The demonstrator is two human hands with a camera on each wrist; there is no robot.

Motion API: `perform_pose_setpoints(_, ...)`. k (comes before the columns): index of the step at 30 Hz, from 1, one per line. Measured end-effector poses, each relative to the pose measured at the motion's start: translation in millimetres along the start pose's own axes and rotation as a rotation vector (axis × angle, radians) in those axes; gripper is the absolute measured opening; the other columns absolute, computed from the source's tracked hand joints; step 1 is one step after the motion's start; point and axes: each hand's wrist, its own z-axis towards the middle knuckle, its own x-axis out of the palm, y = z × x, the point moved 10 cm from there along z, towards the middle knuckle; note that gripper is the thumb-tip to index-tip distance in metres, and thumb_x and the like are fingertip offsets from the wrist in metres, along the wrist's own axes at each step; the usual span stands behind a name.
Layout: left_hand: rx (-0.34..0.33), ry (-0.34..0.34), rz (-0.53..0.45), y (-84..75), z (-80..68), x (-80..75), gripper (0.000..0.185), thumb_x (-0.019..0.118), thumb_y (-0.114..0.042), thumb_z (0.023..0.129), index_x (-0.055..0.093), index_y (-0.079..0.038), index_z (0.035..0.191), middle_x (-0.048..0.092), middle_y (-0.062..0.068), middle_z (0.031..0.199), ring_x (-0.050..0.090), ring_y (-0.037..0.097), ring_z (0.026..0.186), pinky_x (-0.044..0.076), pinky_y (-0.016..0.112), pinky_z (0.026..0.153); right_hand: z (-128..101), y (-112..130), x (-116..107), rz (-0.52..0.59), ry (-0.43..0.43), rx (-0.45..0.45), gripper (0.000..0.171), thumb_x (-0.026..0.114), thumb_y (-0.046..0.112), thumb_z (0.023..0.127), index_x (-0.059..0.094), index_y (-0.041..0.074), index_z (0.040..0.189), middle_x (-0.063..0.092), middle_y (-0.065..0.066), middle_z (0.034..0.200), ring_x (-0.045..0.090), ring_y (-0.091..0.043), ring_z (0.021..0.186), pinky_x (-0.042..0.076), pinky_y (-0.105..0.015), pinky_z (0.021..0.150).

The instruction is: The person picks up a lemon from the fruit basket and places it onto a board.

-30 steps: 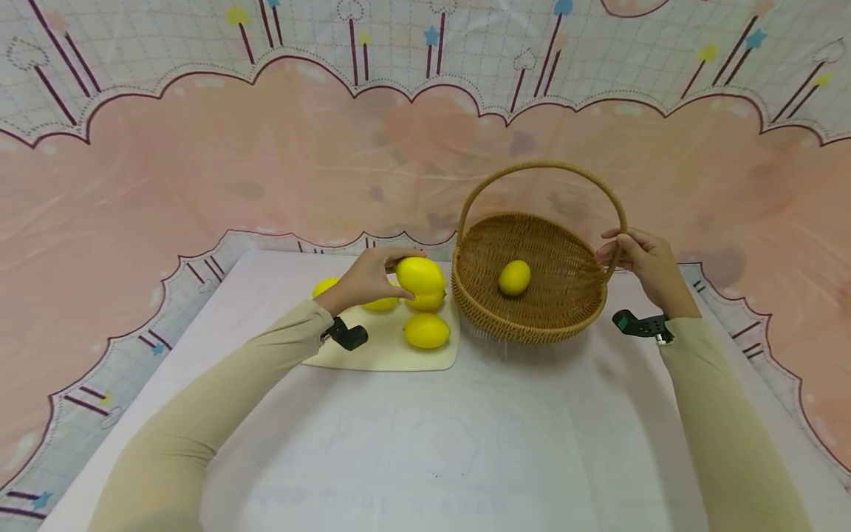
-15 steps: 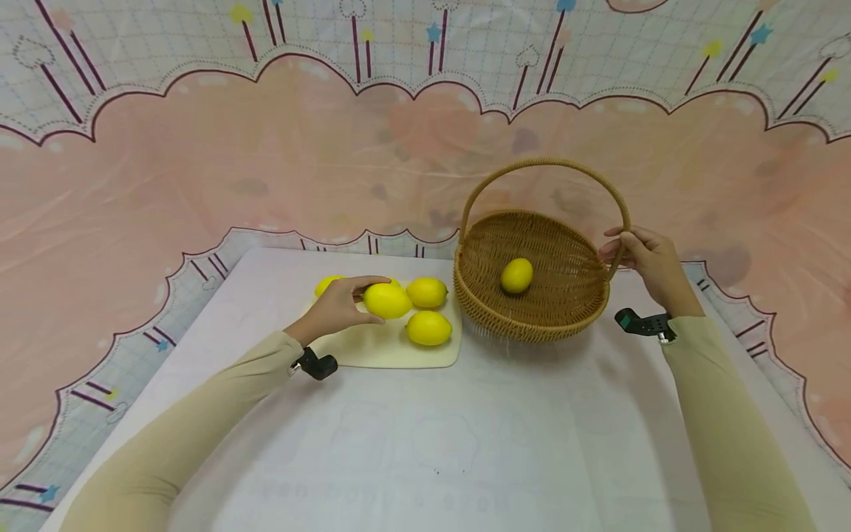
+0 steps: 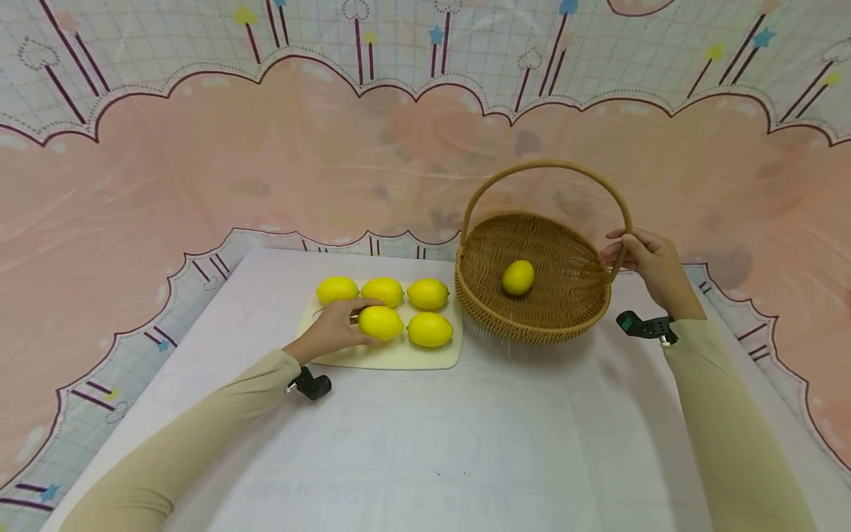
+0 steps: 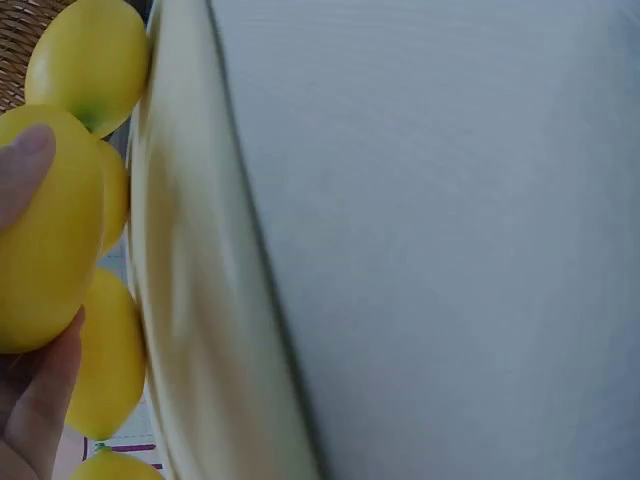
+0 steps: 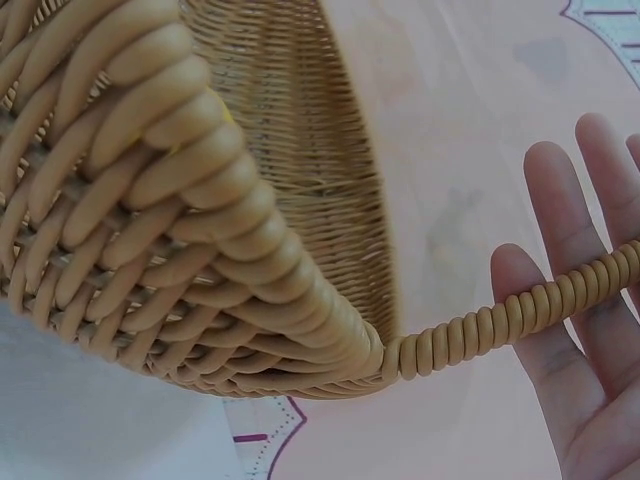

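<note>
My left hand [image 3: 351,322] grips a yellow lemon [image 3: 382,323] low over the front left of a cream board [image 3: 399,357]; the left wrist view shows thumb and fingers [image 4: 30,420] curled round this lemon [image 4: 45,235]. Three lemons [image 3: 382,291] line the board's back row and one more lemon [image 3: 430,329] lies at the front right. A wicker basket [image 3: 532,321] stands to the right, tilted, with one lemon [image 3: 518,277] inside. My right hand [image 3: 623,250] holds the basket handle [image 3: 545,166] at its right end; the handle [image 5: 520,310] crosses the fingers [image 5: 545,290].
A white cloth [image 3: 465,443] covers the table, with a pink patterned backdrop [image 3: 266,148] behind it. The board almost touches the basket's left wall. A black camera mount [image 3: 311,385] sits at each wrist.
My left hand has carried its lemon from above the board's back right down to the front left of the board. The right hand and basket have stayed put.
</note>
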Motion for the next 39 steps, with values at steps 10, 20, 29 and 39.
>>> perform_pose_setpoints(10,-0.036,0.039,0.035,6.4,-1.4,6.7,0.063,0.082,-0.013,0.07,0.057,0.001,0.126,0.057,0.02,0.125,0.055,0.034,0.115,0.049,0.046,0.096,1.1,-1.9,-0.5,0.017,0.005,0.007,0.023,0.048,0.024,0.097,0.065,0.011,0.106,0.071,0.005,0.082,0.068,-0.008,0.074,0.056,-0.018,0.069)
perform_pose_setpoints(20,-0.083,0.061,0.135,14.0,-0.9,3.9,0.067,0.083,-0.021,0.069,0.056,-0.005,0.129,0.058,0.016,0.124,0.055,0.03,0.107,0.051,0.045,0.093,1.9,-2.3,-0.2,0.02,0.011,0.009,0.023,0.048,0.024,0.097,0.064,0.011,0.106,0.071,0.004,0.082,0.069,-0.008,0.074,0.056,-0.019,0.069)
perform_pose_setpoints(29,-0.076,0.048,0.136,13.9,0.9,4.0,0.069,0.084,-0.022,0.068,0.056,-0.003,0.128,0.06,0.015,0.121,0.055,0.029,0.105,0.051,0.044,0.091,2.3,-4.6,-1.6,0.024,0.009,0.013,0.023,0.048,0.025,0.097,0.064,0.011,0.106,0.071,0.004,0.082,0.069,-0.008,0.074,0.056,-0.019,0.069)
perform_pose_setpoints(39,-0.077,0.042,0.184,8.0,1.8,4.1,0.069,0.083,-0.025,0.069,0.055,-0.004,0.129,0.061,0.016,0.118,0.055,0.028,0.102,0.051,0.042,0.088,2.7,-4.1,-1.5,0.024,0.004,0.014,0.023,0.048,0.024,0.097,0.065,0.011,0.105,0.071,0.004,0.081,0.068,-0.008,0.074,0.056,-0.018,0.068)
